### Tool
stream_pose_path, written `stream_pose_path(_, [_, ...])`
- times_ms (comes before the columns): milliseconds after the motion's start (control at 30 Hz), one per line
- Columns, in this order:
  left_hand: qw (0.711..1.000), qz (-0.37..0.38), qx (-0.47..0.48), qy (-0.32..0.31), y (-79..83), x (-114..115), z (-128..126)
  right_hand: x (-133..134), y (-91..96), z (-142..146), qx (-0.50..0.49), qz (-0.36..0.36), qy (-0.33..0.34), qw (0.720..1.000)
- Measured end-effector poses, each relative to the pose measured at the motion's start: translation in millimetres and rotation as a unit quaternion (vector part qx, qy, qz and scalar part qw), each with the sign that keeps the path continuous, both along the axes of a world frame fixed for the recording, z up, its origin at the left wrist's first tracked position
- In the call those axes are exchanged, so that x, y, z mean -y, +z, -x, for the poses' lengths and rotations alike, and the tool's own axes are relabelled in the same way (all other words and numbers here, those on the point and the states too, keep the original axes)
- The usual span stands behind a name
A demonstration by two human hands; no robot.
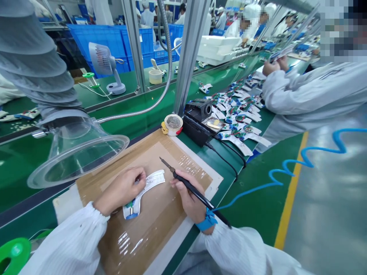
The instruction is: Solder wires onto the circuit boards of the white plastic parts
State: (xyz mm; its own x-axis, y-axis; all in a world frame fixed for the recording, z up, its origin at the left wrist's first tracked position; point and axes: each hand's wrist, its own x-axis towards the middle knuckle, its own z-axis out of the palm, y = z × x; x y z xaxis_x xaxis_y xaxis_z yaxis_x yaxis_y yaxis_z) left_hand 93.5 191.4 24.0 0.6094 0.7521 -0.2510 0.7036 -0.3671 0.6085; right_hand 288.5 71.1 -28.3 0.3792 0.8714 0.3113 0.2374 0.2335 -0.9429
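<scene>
In my right hand is a soldering iron, held like a pen, its tip pointing up and left above the mat. A white curved plastic housing lies on the brown taped cardboard mat. Its lower end carries a small green circuit board and a blue-and-silver part. Closed over the middle of this housing is my left hand, its fingers curled against the upper edge; the fingertips are partly hidden. The iron's tip is apart from the housing. A blue wrist strap circles my right wrist.
A clear fume hood hangs at left. Behind the mat stand a tip-cleaner pot and a black soldering station. Many similar housings are piled at right, near a co-worker's hands. A blue coiled cord crosses the right side.
</scene>
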Motion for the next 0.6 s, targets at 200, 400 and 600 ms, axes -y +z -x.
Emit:
stream_pose_path(200, [1.0, -0.011, 0.002, 0.011, 4.2, 1.1, -1.9, -1.2, 1.3, -0.7, -0.002, -0.007, -0.005, 1.0])
stream_pose_path(400, [1.0, -0.011, -0.002, 0.012, 4.6, 2.0, -0.3, -0.7, 1.9, -0.5, -0.003, 0.01, -0.007, 1.0])
stream_pose_path(600, [1.0, -0.005, 0.001, 0.013, 4.2, 1.5, 2.4, -0.3, -1.6, 0.4, 0.001, 0.019, -0.017, 1.0])
